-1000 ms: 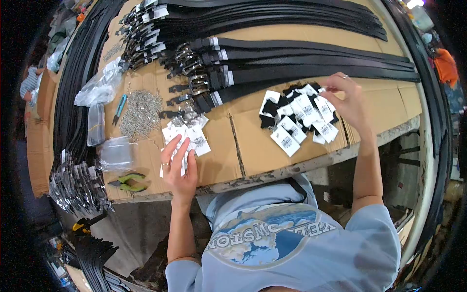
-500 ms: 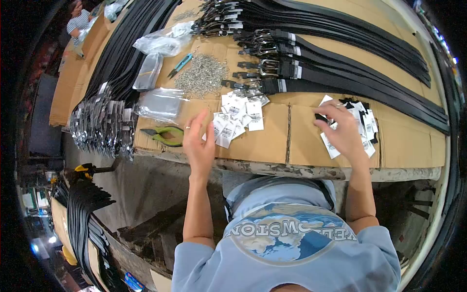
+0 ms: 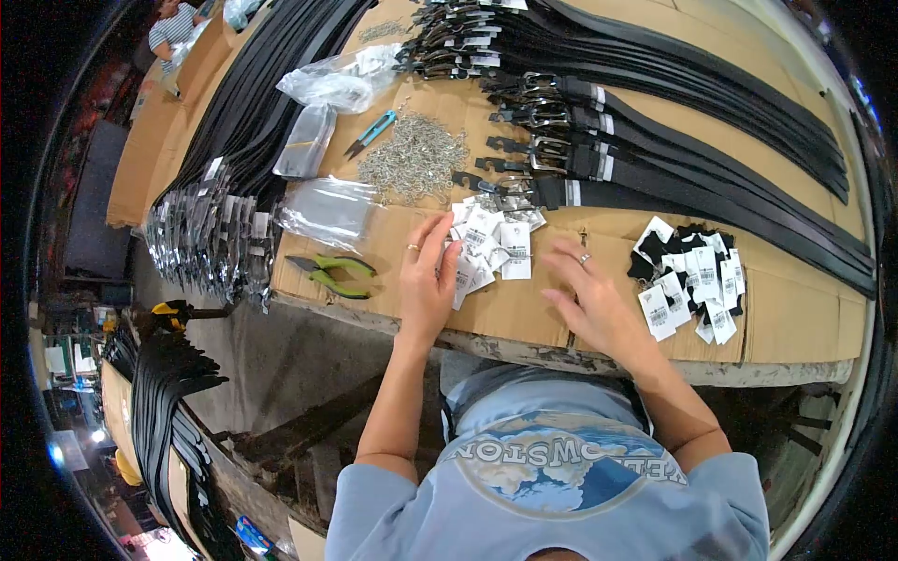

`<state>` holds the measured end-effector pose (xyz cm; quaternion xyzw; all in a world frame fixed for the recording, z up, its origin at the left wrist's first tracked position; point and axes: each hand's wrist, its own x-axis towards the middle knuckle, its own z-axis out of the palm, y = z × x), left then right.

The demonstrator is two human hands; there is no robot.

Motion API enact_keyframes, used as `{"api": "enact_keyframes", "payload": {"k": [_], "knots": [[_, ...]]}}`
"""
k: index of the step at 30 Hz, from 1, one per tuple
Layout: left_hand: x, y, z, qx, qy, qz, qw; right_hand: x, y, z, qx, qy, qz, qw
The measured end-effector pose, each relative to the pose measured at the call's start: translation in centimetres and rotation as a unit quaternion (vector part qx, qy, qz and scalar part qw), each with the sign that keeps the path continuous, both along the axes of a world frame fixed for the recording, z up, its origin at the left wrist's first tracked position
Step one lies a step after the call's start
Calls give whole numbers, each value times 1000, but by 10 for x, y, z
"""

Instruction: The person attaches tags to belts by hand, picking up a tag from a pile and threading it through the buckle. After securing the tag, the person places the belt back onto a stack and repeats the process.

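My left hand (image 3: pixel 430 280) is at the left edge of a pile of white barcode tags (image 3: pixel 479 245), its fingers stretched out and the thumb apart. Over the bare cardboard between two tag piles is my right hand (image 3: pixel 594 304), fingers spread, with nothing visible in it. To its right lies a second pile, white tags with black pieces (image 3: pixel 697 280) mixed in. Green-handled pliers (image 3: pixel 341 275) lie left of my left hand. Behind the tags is a heap of small metal fasteners (image 3: pixel 416 154), with blue thread snips (image 3: pixel 371 134) beside it.
Black belts with buckles (image 3: pixel 645 173) run across the back and right of the cardboard-covered table (image 3: pixel 524 323). Clear plastic bags (image 3: pixel 327 210) lie at left, beside a stack of belts with wrapped ends (image 3: pixel 210 234). A person in a striped top (image 3: pixel 175 30) is at the far left.
My right hand has left the pile with black pieces and moved left, its fingers spreading. My left hand has come closer to the white tags. The view has shifted slightly.
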<state>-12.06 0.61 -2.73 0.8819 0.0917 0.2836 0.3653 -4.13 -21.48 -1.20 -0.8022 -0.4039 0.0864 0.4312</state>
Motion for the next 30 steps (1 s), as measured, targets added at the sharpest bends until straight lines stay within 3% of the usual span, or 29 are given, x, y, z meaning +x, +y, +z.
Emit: {"api": "enact_keyframes", "payload": {"k": [2,4,8,14,19,25,30], "knots": [[2,3,-2,26,1,-12,1000,1,9,-2,17,1,-8,1000],[7,4,-4,46,-4,-28,999,3,17,-3,-57,-17,-39,997],[19,7,-4,32,25,-38,998,11,29,-3,-97,-32,-49,994],[40,5,-9,88,17,-47,995,12,38,-15,-142,-161,-102,971],[44,4,-8,125,15,-54,991,35,40,-14,-8,-72,-97,993],[44,3,-11,158,-6,-72,985,46,41,4,-22,95,-104,990],[42,3,-13,158,12,-104,982,41,50,-4,59,111,-102,987]]}}
